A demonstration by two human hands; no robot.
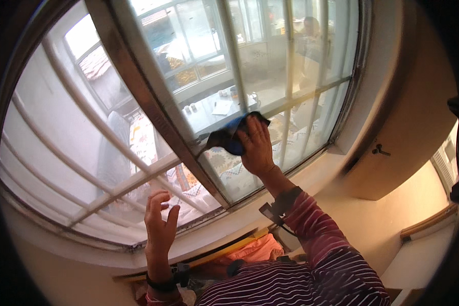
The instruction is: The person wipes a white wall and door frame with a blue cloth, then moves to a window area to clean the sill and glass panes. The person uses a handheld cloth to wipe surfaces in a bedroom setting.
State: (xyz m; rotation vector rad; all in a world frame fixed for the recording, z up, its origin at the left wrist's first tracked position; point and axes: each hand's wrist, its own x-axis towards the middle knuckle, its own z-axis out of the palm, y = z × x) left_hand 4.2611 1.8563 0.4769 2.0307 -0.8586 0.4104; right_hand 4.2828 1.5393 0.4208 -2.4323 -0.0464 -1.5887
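Note:
Pressed flat to the glass of a sliding window (267,72), my right hand (257,147) holds a dark blue and black cloth (229,134) under its fingers. The cloth lies near the brown-edged frame upright (153,91), and one corner of it reaches toward that edge. My left hand (162,220) is raised in front of the left part of the window, fingers curled apart and nothing in them. White bars (99,114) run behind it. Whether the left hand touches anything cannot be made out.
Below the sill (214,229) lies an orange cloth (256,248) beside a yellow edge (229,248). A door (401,126) with a handle (380,150) stands at the right. Through the glass show a table (214,109) with small items and a person (310,42).

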